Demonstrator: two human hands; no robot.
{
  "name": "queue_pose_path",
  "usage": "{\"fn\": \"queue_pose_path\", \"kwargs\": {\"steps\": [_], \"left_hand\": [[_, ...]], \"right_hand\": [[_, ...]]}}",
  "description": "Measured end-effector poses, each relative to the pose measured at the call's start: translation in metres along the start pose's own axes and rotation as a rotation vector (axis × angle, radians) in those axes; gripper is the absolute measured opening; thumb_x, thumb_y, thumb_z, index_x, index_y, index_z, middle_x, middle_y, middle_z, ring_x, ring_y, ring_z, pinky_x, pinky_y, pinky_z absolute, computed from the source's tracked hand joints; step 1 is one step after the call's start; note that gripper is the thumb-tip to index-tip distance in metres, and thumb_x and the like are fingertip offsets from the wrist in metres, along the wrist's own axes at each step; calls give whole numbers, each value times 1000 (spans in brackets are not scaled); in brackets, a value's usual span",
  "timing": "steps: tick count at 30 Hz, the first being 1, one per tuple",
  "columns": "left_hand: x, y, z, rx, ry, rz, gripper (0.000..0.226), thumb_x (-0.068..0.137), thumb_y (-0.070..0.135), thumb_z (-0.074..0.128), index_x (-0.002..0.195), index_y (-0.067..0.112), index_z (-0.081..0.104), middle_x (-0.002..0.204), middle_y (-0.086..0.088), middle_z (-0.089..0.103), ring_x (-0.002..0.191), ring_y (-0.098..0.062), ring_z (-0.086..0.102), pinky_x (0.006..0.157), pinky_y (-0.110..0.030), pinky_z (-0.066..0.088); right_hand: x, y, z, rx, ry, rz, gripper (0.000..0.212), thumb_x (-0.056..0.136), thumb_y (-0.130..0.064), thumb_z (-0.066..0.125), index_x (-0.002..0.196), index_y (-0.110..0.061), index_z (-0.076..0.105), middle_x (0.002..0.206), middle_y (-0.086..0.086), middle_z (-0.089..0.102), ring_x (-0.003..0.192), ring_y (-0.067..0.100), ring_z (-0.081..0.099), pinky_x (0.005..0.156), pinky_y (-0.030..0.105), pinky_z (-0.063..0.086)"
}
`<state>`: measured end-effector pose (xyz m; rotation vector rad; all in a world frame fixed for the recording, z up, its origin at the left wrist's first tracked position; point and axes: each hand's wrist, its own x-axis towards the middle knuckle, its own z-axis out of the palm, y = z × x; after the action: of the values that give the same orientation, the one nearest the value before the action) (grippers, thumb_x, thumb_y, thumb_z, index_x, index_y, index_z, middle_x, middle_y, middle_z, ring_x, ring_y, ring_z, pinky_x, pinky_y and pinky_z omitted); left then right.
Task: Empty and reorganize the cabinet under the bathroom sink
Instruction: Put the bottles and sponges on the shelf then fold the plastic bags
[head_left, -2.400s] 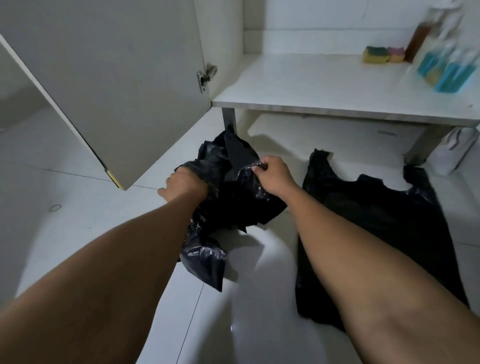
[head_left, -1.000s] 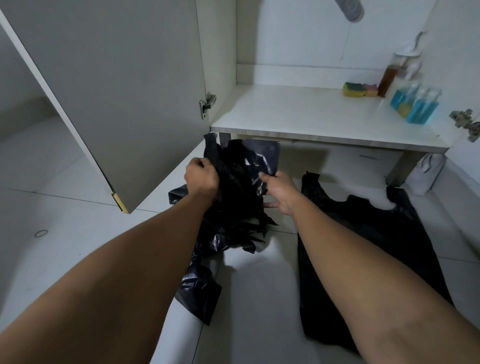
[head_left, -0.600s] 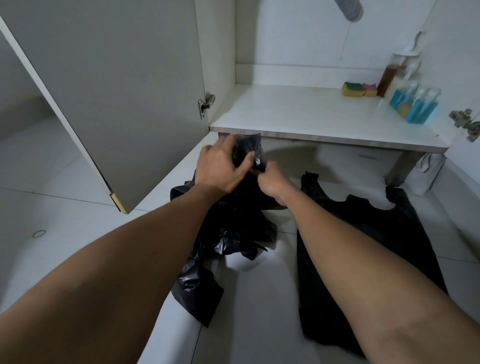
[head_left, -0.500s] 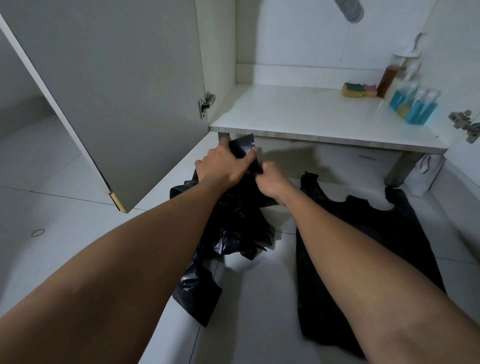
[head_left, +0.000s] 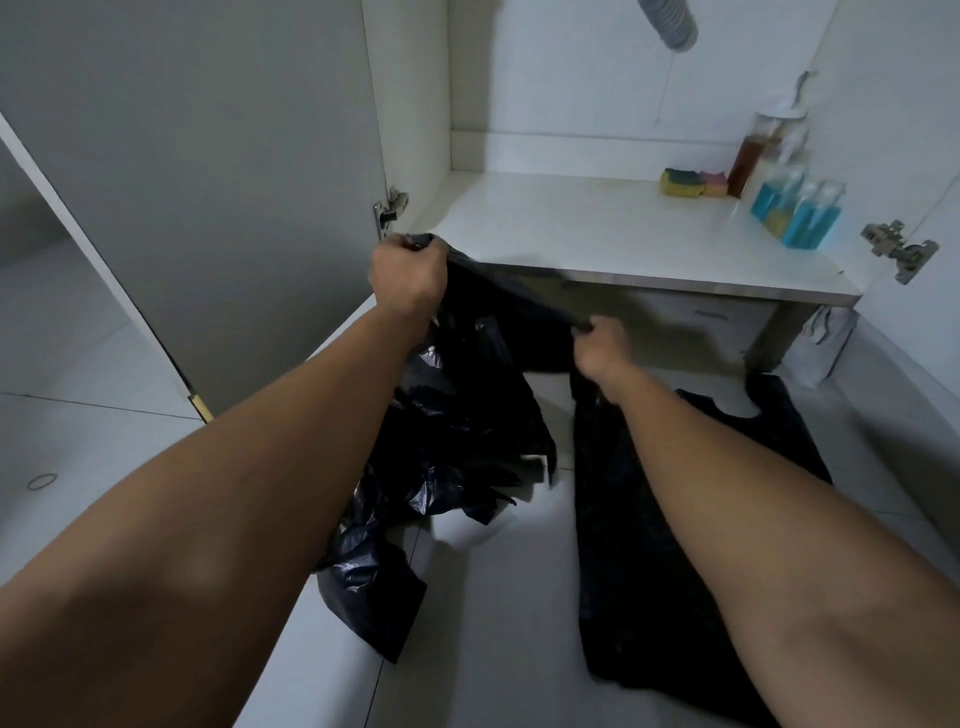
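Observation:
A crumpled black plastic bag (head_left: 467, 405) hangs between my hands in front of the open cabinet. My left hand (head_left: 408, 273) grips its upper edge near the cabinet floor's corner. My right hand (head_left: 602, 345) pinches the same edge lower and to the right, so the edge is stretched taut between them. The bag's lower part trails onto the tile floor. A second black bag (head_left: 649, 545) lies flat on the floor under my right forearm. The white cabinet floor (head_left: 597, 234) holds sponges (head_left: 693, 183), a brown bottle (head_left: 748, 156) and blue bottles (head_left: 797, 213) at its back right.
The grey cabinet door (head_left: 208, 182) stands open on the left, its lower corner close to my left forearm. A door hinge (head_left: 898, 249) juts out on the right. A white paper bag (head_left: 826, 343) leans by the cabinet leg. A drain hose (head_left: 667, 23) hangs above.
My hands were together on the bag half a second ago. They have pulled apart, the left rising, the right moving right and down, spreading the bag's edge.

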<state>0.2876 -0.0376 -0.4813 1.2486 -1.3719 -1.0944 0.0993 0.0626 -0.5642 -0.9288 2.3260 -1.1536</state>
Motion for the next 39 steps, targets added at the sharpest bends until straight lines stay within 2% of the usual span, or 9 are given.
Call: {"fn": "queue_pose_path", "kwargs": {"steps": [6, 11, 16, 19, 21, 27, 31, 35, 39], "left_hand": [[-20, 27, 45, -233, -154, -24, 11, 76, 23, 62, 86, 20, 58, 85, -5, 68, 76, -23, 66, 73, -40, 57], [-59, 34, 92, -249, -293, 31, 22, 83, 12, 68, 75, 15, 48, 67, -1, 54, 50, -4, 52, 51, -17, 42], [-91, 13, 128, -113, -366, 282, 30, 76, 7, 73, 67, 19, 47, 67, 1, 55, 58, -11, 48, 59, -26, 45], [-116, -31, 143, 80, -478, 243, 29, 74, 10, 76, 68, 20, 50, 69, -4, 62, 60, -14, 55, 62, -34, 53], [-131, -64, 149, 259, -618, 208, 27, 73, 13, 79, 73, 20, 53, 73, -3, 64, 66, -17, 60, 67, -35, 54], [-155, -131, 145, 770, -1049, 193, 39, 75, 31, 76, 103, 21, 51, 101, -5, 62, 91, -21, 61, 81, -37, 53], [-167, -131, 142, 905, -1289, 32, 38, 78, 50, 75, 93, 15, 72, 87, -5, 72, 85, -23, 68, 79, -35, 57], [-169, -125, 147, 930, -1484, -248, 54, 81, 69, 61, 84, 18, 78, 76, -12, 73, 62, -24, 60, 79, -38, 55], [-172, -145, 164, 976, -1180, 363, 32, 80, 47, 71, 86, 16, 70, 87, -5, 69, 89, -24, 66, 75, -31, 52]], "right_hand": [[26, -49, -93, 629, 218, 0, 46, 92, -2, 31, 106, -30, 64, 109, 3, 66, 99, 22, 63, 85, 39, 58], [27, -33, -156, 424, 536, -227, 36, 81, -6, 44, 104, -21, 69, 108, -5, 67, 101, 10, 61, 99, 28, 49], [-17, 41, -196, 104, 748, -507, 55, 72, 9, 36, 121, -2, 59, 130, 13, 48, 121, 11, 45, 107, 8, 25], [-49, 116, -203, -86, 594, -346, 51, 80, 6, 43, 126, -8, 57, 142, 9, 42, 126, 16, 44, 103, 8, 25], [-70, 170, -200, -318, 427, -200, 45, 83, 4, 52, 127, -8, 58, 141, 9, 43, 122, 25, 49, 103, 26, 38], [-112, 253, -180, -549, -251, 149, 20, 81, -17, 62, 100, -19, 69, 107, 12, 64, 100, 31, 62, 88, 36, 51], [-119, 258, -184, -702, -615, 367, 105, 31, -57, 90, 125, -24, 59, 123, -4, 60, 110, 22, 59, 97, 36, 49], [-109, 260, -182, -468, -445, 405, 124, 29, -84, 79, 136, -28, 52, 136, -10, 55, 120, 18, 56, 107, 36, 42], [-99, 269, -168, -504, -280, 393, 114, 44, -92, 49, 134, -23, 54, 137, 8, 56, 119, 30, 56, 102, 41, 46]]}}
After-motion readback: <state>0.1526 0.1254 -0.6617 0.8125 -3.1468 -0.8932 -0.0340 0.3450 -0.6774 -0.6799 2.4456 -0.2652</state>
